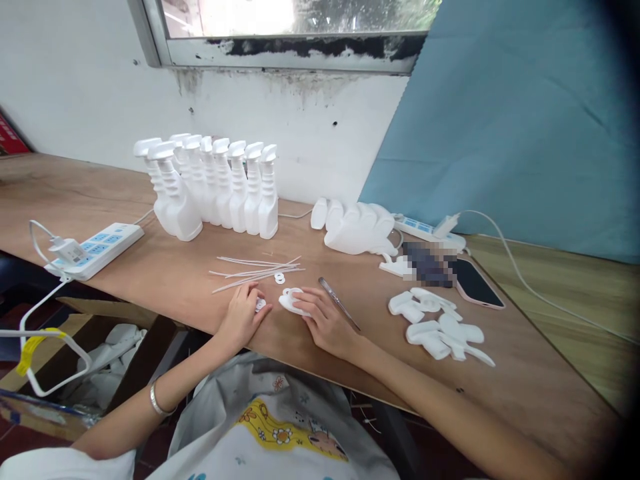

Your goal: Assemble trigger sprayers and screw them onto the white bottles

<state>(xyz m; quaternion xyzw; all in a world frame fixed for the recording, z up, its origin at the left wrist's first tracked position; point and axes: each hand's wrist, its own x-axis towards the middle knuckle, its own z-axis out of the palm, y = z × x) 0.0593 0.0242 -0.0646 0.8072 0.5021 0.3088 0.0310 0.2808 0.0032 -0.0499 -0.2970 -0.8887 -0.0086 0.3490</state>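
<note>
My left hand [243,312] rests at the front edge of the table, its fingers curled around small white washers [261,305]. Across from it, my right hand [327,319] has its fingers closed on a white plastic part [291,299] with a rounded end; its exact kind is hard to make out. Just beyond both hands lie two loose white washers [279,277]. Thin white tubes [255,268] are spread behind my left hand. To the right of my right hand is a slim metallic tool [337,301], perhaps tweezers.
White spray bottles [227,190] stand in rows at the back; white bottles [356,230] lie near the wall. Loose white sprayer parts [440,327] and a phone [477,283] are on the right. A power strip [107,248] sits left, above a cardboard box [150,363] of white parts.
</note>
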